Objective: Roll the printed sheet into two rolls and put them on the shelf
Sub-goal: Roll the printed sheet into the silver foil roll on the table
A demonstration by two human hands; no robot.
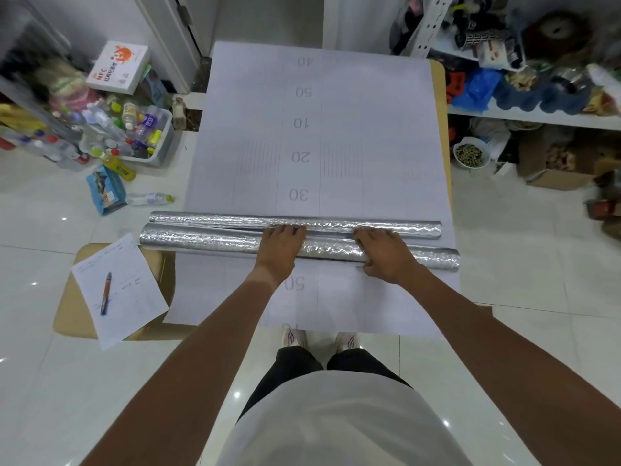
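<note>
Both arms reach forward over the printed sheet (336, 129); the left hand (280, 248) lies palm-down on the near silver roll (215, 240), fingers extended and relaxed toward the far silver roll (218, 219). The right hand (383, 253) grips the near roll, fingers curled over its top and thumb tucked beneath. Well left of the fingers, a grey bin (164, 153) holds plastic bottles (134, 129); well right of them, a white bowl (471, 153) holds dark pellets.

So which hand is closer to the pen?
The left hand. It rests on the silver rolls, on the same side as the pen, which lies on a paper down to its left. The right hand sits farther along the rolls, away from the pen.
</note>
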